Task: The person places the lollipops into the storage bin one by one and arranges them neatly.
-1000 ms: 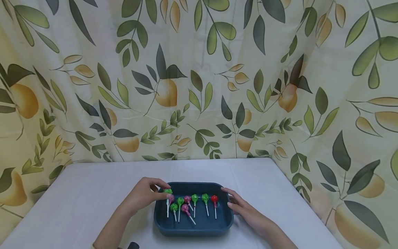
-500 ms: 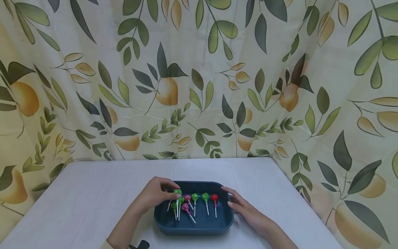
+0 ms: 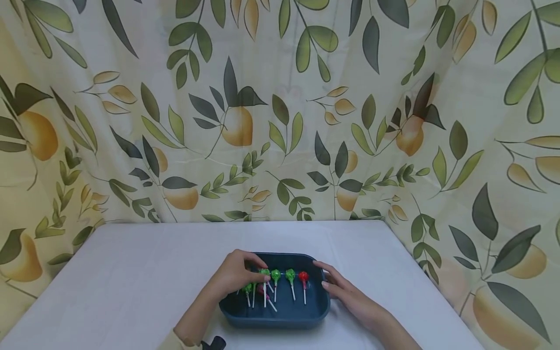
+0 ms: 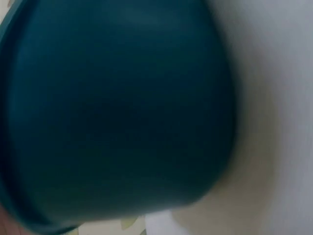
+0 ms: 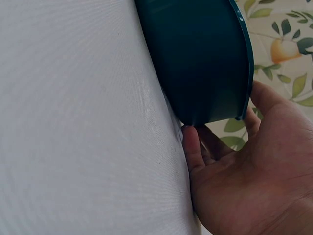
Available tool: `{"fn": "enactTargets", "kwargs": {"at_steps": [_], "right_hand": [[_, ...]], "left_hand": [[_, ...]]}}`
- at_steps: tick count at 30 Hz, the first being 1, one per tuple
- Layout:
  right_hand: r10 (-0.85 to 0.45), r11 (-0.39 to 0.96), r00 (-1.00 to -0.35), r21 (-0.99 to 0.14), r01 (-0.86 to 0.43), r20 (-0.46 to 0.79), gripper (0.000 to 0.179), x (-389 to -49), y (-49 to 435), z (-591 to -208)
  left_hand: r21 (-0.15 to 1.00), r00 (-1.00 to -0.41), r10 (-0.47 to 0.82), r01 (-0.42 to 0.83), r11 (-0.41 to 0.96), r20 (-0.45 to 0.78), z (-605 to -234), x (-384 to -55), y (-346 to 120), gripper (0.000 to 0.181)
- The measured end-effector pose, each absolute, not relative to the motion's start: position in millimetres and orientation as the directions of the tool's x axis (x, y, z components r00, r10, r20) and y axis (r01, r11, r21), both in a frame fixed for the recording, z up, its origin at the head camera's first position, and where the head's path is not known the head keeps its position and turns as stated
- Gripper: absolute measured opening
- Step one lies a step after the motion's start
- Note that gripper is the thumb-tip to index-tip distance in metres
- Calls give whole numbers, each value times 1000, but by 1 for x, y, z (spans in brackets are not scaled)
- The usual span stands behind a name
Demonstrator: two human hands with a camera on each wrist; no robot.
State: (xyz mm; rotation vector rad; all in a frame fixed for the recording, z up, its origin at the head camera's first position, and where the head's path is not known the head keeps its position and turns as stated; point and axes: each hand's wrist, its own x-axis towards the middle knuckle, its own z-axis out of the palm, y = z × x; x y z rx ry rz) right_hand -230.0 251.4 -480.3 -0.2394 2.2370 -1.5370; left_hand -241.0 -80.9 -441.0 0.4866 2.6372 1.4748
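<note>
My left hand [image 3: 236, 275] reaches over the left part of a dark blue tray [image 3: 275, 322] and pinches a green-wrapped lollipop [image 3: 264, 271] by its head, the white stick hanging down. Below those fingers lie more lollipops, among them a green one [image 3: 248, 288] and a pink one [image 3: 261, 289], partly covered by the hand. Further right in the tray are two green lollipops [image 3: 275, 275] and a red lollipop [image 3: 304, 277] in a row. My right hand [image 3: 350, 294] rests its fingers against the tray's right end; in the right wrist view fingertips [image 5: 192, 134] touch its lower wall.
The tray stands on a white-covered table [image 3: 153, 272]. A curtain [image 3: 280, 160] printed with leaves and fruit hangs behind and at both sides. In the left wrist view the tray's outer wall [image 4: 122, 98] takes up most of the picture.
My left hand has moved right across the tray with the green lollipop, now covering lollipops that showed earlier. My right hand stays at the tray's end.
</note>
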Motion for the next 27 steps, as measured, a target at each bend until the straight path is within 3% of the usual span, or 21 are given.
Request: {"fn": "enactTargets", "kwargs": {"at_steps": [21, 27], "right_hand": [[-374, 359, -899, -929, 86, -228, 57, -229, 253, -479], [-386, 348, -893, -933, 90, -230, 56, -229, 253, -480]], "left_hand": [[819, -943, 325, 241, 520, 71, -445, -236, -35, 17], [763, -955, 288, 239, 601, 72, -451, -234, -25, 18]]}}
